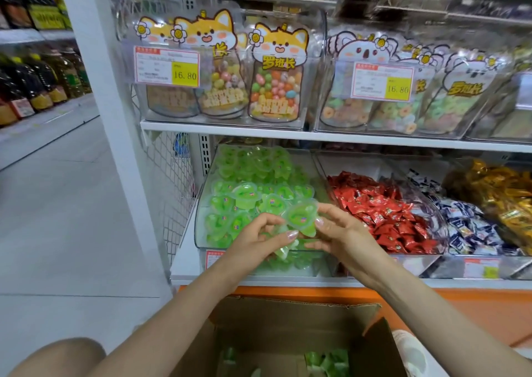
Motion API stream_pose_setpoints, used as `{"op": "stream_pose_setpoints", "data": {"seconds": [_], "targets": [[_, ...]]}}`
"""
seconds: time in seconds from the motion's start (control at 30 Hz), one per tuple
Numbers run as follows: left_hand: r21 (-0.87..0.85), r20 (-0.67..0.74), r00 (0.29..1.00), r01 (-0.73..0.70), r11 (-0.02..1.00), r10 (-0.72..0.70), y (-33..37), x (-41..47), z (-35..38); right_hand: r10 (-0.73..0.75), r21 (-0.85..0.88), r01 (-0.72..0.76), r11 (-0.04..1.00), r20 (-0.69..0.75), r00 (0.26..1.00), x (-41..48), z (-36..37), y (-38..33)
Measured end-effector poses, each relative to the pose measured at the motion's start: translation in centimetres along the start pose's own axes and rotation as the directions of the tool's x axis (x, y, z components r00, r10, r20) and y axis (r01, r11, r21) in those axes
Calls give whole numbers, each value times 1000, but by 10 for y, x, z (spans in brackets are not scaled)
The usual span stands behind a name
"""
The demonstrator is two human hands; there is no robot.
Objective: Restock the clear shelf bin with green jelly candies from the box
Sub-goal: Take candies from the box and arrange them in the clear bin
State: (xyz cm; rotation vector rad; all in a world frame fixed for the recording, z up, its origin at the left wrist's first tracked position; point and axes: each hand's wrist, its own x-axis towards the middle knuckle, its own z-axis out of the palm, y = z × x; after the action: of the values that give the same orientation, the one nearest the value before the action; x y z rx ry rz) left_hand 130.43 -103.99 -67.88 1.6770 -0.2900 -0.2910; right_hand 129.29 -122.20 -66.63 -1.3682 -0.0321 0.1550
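Both hands meet over the front lip of the clear shelf bin (201, 221), just past centre of the view. The left hand (256, 240) has its fingers curled around a small cluster of green jelly candies (280, 252), its thumb lying along the top of them. The right hand (344, 234) pinches one heart-shaped jelly cup (300, 217) by its edge at 3 o'clock, holding it tilted with the sealed lid facing up. That cup hangs just above the pile in the bin, touching the cluster in the left hand.

The bin sits on the lower shelf and is heaped with the same green cups back toward 12 o'clock. The open cardboard box (288, 330) stands on the floor at 6 o'clock from the hands, with more green cups showing at its bottom.

At 3 o'clock from the bin lie red wrapped sweets (383, 209), then blue-and-white ones (466, 228), then gold ones (501, 192). On the shelf at 12 o'clock stand fox-printed candy bags (276, 77) behind a yellow price tag (167, 66). Dark bottles (34, 86) line a shelf at 9 o'clock.
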Motion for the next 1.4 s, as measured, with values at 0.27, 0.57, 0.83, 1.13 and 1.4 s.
{"op": "stream_pose_setpoints", "data": {"seconds": [0.27,0.57,0.83,1.13,1.4], "targets": [[13,32,998,-53,999,52,6,-3,2,63,9,-65,998,95,993,-7,12,-1],[70,92,996,-6,998,0,11,1,-2,-34,-152,28,988,-36,999,-1,-6,-12],[99,288,955,46,994,-73,10,-3,13,-274,-580,104,808,-213,938,5,-6,5],[115,324,945,15,993,-51,17,-4,15,-153,-699,109,707,-1,988,-2,-8,-13],[169,208,978,-41,985,6,15,-1,8,-312,-744,222,631,19,950,12,-15,-10]]}}
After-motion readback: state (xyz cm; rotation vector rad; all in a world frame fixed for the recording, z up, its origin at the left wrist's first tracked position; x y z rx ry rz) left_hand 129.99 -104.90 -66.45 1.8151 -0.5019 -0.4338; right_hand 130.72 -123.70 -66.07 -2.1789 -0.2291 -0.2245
